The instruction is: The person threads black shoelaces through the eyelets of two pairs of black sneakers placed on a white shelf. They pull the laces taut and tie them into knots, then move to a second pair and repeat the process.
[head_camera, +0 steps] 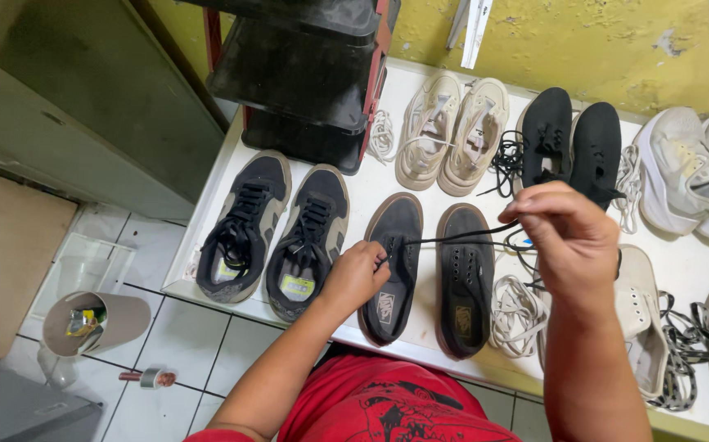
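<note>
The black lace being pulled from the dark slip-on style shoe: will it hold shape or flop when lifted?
Likely floppy: the black lace runs straight only where the right hand pulls it taut; beyond, it droops. Probably light, pinched by fingertips. The left hand steadies the shoe.

**Shoe bench against a yellow wall**

I stand over a white table point(207, 221) pushed against a yellow wall point(600, 41) with scuffed, peeling paint. To my left a black shelf unit with red posts point(301, 74) sits on the table's far corner. Beyond it, a grey-green cabinet point(84, 98). Below, white floor tiles point(182, 344) with dark grout; a beige cylindrical bin point(96, 321) lies tipped there. Light is even, soft, no hard shadows.
</note>
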